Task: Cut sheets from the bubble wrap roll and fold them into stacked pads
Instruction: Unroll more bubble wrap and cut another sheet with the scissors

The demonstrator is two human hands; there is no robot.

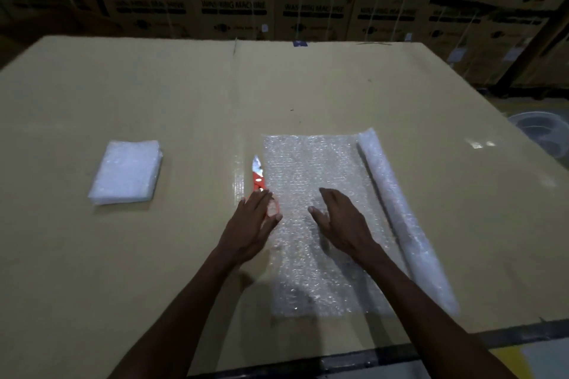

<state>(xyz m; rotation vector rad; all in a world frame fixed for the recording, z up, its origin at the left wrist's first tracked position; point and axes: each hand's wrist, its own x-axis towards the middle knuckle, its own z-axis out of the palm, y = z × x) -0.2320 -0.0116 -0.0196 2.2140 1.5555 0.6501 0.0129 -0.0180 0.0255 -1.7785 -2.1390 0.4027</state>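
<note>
under the right hand [337, 220] lies a flat sheet of bubble wrap [311, 224], unrolled from the roll [400, 215] along its right edge. that hand reaches forward, palm down, fingers straight and close together, resting on or just above the sheet; which, i cannot tell. the left hand [255, 224] stretches out at the sheet's left edge, fingers straight, over the handle of the red scissors [258, 177]. well to the left sits a stack of folded pads [126, 172] on the cardboard table [154, 95].
</note>
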